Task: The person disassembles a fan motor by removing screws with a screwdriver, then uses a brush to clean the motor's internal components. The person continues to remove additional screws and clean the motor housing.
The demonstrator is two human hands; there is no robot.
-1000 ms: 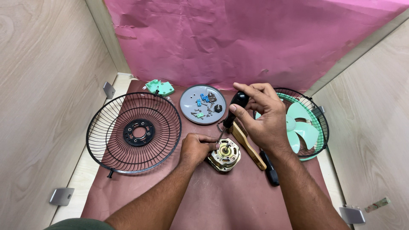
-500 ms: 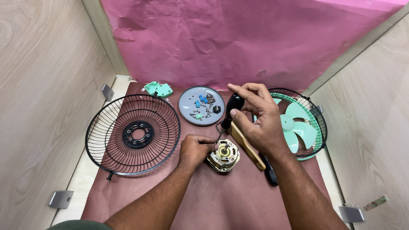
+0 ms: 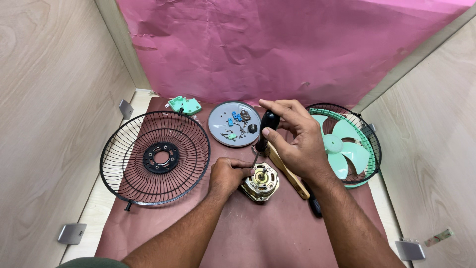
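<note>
A small fan motor (image 3: 261, 184) with a metal casing and brass-coloured windings sits on the pink paper at the middle. My left hand (image 3: 226, 174) is closed against its left side and steadies it. My right hand (image 3: 296, 140) grips the black handle of a screwdriver (image 3: 268, 122), held nearly upright with its thin shaft pointing down to the top of the motor. A wooden-handled tool (image 3: 290, 173) lies under my right hand, and a dark tool handle (image 3: 314, 205) shows beside my right wrist.
A black wire fan guard (image 3: 155, 158) lies at the left. A grey round dish (image 3: 233, 124) with several small screws and blue parts sits behind the motor. A green plastic part (image 3: 184, 105) lies behind the guard. Another guard holding a green fan blade (image 3: 345, 146) lies at the right. Wooden walls stand on both sides.
My right hand has shifted slightly on the screwdriver handle, fingers turning around it. My left hand and the motor stay in place.
</note>
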